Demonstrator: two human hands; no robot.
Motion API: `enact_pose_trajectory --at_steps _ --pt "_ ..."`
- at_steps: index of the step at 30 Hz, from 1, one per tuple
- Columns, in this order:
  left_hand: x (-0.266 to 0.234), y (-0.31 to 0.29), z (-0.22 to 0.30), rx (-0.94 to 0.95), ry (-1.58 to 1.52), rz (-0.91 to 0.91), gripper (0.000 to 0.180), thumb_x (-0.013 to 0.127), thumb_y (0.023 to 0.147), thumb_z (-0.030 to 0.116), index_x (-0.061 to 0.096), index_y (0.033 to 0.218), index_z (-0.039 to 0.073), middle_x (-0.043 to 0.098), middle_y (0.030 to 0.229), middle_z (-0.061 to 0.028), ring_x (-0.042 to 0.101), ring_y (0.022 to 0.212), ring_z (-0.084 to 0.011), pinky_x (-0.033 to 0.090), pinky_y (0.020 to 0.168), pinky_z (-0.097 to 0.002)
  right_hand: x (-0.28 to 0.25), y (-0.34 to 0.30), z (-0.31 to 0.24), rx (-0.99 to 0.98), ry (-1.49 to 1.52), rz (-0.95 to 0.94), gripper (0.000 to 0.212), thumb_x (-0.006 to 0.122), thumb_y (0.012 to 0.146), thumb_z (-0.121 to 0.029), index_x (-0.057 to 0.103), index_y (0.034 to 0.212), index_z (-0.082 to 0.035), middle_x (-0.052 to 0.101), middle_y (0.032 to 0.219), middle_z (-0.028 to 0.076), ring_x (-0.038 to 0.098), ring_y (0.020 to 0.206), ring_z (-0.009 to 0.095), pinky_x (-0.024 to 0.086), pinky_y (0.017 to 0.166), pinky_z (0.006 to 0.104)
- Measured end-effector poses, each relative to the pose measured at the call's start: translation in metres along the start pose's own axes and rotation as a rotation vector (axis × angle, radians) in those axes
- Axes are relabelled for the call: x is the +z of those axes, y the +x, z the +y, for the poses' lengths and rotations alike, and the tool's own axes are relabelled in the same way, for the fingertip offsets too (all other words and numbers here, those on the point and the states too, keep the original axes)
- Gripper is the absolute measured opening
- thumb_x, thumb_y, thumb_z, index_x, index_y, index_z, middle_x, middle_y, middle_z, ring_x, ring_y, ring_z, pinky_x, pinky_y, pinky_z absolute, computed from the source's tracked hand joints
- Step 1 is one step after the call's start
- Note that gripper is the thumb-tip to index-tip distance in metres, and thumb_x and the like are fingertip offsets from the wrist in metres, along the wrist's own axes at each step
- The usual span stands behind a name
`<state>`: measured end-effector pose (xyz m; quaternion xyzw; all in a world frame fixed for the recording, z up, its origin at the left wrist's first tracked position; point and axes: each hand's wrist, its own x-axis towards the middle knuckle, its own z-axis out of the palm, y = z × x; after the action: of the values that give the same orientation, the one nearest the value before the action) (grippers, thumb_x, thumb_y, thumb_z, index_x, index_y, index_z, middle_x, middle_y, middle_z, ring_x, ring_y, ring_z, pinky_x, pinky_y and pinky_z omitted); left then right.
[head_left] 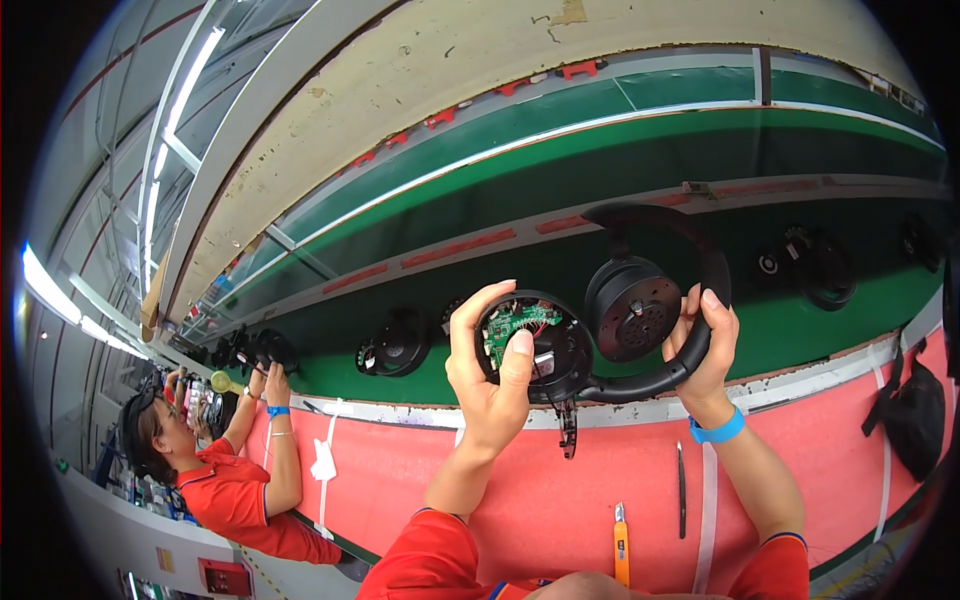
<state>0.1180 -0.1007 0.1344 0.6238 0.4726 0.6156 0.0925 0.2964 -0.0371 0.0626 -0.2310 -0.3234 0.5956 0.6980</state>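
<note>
Both my hands hold up a pair of black over-ear headphones (655, 382) above the front edge of the bench. My left hand (490, 385) grips the left ear cup, thumb laid across its inside and fingers around the rim. That cup is uncovered, showing a green circuit board (515, 325) with thin red wires. Around the headband's lower right curve, my right hand (706, 350) is closed. The other ear cup (635, 310) faces me with a round perforated plate. A small black part (568, 430) hangs below the left cup.
On the pink bench mat (400, 470) lie a yellow utility knife (621, 540), black tweezers (682, 490) and a white tissue (322, 460). More headphones (400, 342) rest on the green conveyor belt (330, 375). A black bag (910, 410) sits at right; a co-worker (225, 470) works at left.
</note>
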Motion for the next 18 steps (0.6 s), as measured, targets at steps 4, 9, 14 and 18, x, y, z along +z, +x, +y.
enact_pose_trajectory --at_steps 4,9,14,18 --pt "0.002 -0.001 0.001 0.0 0.009 -0.001 0.037 0.055 0.081 0.015 0.051 0.114 -0.001 0.054 0.108 -0.0089 0.054 0.09 -0.0135 0.043 0.083 -0.0256 0.001 0.001 -0.001 0.002 0.02 0.014 0.027 0.046 0.086 -0.03 0.044 0.077 -0.005 0.047 0.053 0.007 0.032 0.035 0.008 0.028 0.035 0.0223" --pt "0.006 0.003 -0.011 0.138 -0.048 -0.043 0.046 0.051 0.089 0.036 0.05 0.117 -0.001 0.054 0.111 -0.011 0.055 0.095 -0.0163 0.043 0.087 -0.0284 -0.014 0.005 -0.005 0.043 0.095 -0.069 0.029 0.046 0.087 -0.033 0.044 0.078 -0.006 0.053 0.06 0.01 0.034 0.036 0.008 0.028 0.035 0.0222" --pt "0.009 -0.012 -0.095 -0.62 -0.814 -0.387 0.086 0.013 0.085 0.071 0.033 0.136 0.004 0.045 0.132 -0.0094 0.044 0.121 -0.0263 0.036 0.101 -0.0409 0.0 0.01 -0.024 -0.103 0.063 -0.018 0.029 0.046 0.088 -0.035 0.044 0.079 -0.007 0.055 0.064 0.009 0.034 0.038 0.007 0.027 0.036 0.0216" --pt "0.032 -0.002 -0.084 -0.742 -1.157 -1.017 0.113 0.025 0.062 0.09 0.04 0.126 -0.002 0.059 0.108 -0.0206 0.061 0.094 -0.0315 0.046 0.088 -0.0445 -0.011 0.021 -0.031 -0.173 0.071 0.128 0.03 0.043 0.091 -0.042 0.042 0.078 -0.014 0.04 0.051 -0.006 0.033 0.038 0.004 0.022 0.036 0.0195"
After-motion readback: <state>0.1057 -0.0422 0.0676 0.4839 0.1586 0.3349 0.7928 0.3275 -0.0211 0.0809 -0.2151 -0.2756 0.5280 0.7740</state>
